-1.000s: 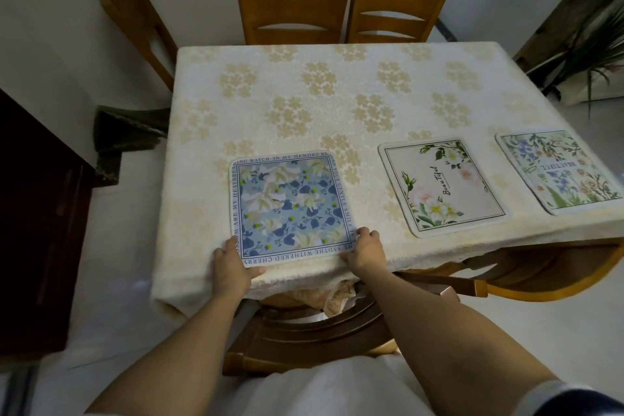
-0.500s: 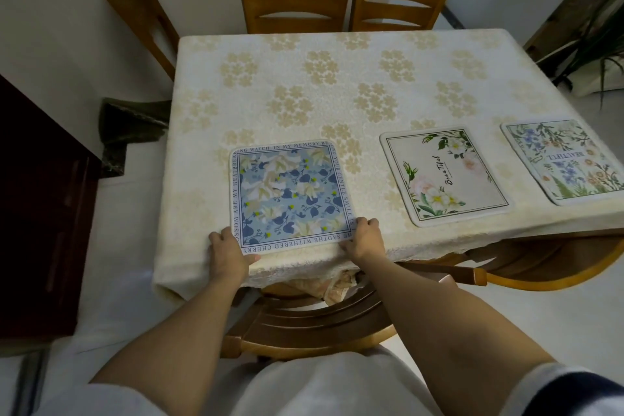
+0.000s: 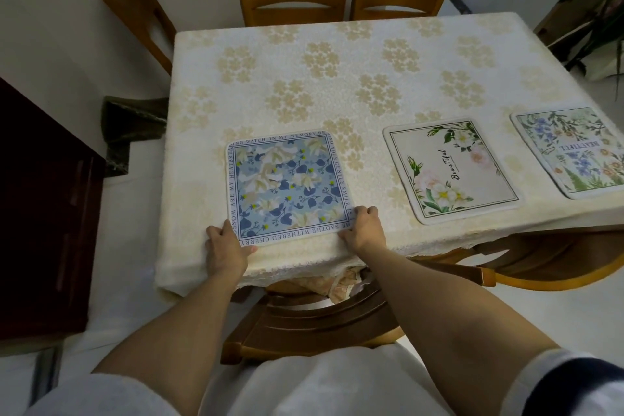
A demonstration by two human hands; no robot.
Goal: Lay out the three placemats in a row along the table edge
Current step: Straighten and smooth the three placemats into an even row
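**Third placemat being squared to the near edge of the desk**

The blue placemat (image 3: 288,187) is shown lying flat on the cloth-covered desk (image 3: 337,78), its near side close to the front edge. Its near left corner is pinched by the left hand (image 3: 225,252), thumb on top and the remaining fingers under or beside the edge, not fully seen. Its near right corner is held by the right hand (image 3: 363,228), whose fingers (image 3: 364,211) are curled over the border; whether the thumb is beneath cannot be told. The cream placemat (image 3: 452,170) lies well apart to the right, and the green placemat (image 3: 570,149) beyond it, partly cut off by the frame. All three sit along the same front edge, each turned slightly askew.

The mat is judged thin, light and fairly limp, with a smooth printed face: it is expected to slide readily on the cloth and to bend if lifted by one corner. A hold at both near corners, as shown, is considered the soundest, so that it can be dragged or turned flat.

The tablecloth is loose and overhangs the front edge, so it may be dragged into wrinkles with the mat. Ample bare cloth is available behind and to the left. A chair (image 3: 320,321) is tucked beneath the front edge, directly below the hands
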